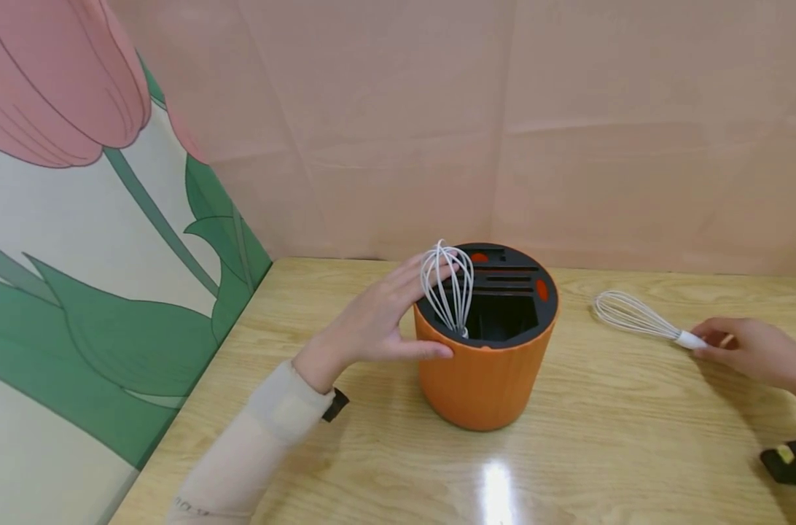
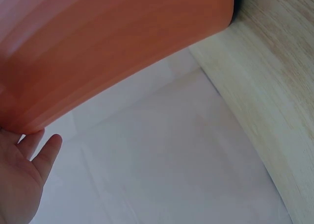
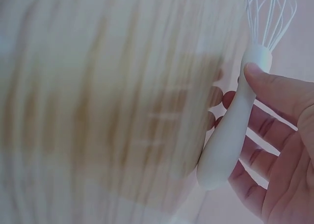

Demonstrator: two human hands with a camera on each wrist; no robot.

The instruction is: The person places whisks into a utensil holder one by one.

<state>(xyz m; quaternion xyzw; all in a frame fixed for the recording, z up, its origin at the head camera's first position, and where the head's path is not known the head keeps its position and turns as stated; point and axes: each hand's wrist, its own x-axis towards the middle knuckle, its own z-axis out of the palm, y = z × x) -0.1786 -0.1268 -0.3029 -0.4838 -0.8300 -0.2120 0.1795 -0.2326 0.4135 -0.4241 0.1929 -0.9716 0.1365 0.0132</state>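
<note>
A round orange utensil holder (image 1: 485, 386) with a black slotted top (image 1: 546, 315) stands on the table. One white wire whisk (image 1: 466, 299) stands in its left part, wire end up; its handle is hidden inside. My left hand (image 1: 378, 315) rests against the holder's left side, thumb on the front and straight fingers partly behind the whisk wires. In the left wrist view, fingertips touch the orange wall (image 2: 122, 33). At the right, my right hand (image 1: 759, 351) pinches a second whisk (image 1: 634, 315) by its white handle (image 3: 223, 145), the wires pointing left.
The wood-grain table (image 1: 345, 474) backs onto a pinkish wall covering (image 1: 398, 146). At the left stands a panel with a painted tulip (image 1: 63, 80). Large openings and narrow slots show in the holder's top. A black wrist device (image 1: 786, 463) sits below the right hand.
</note>
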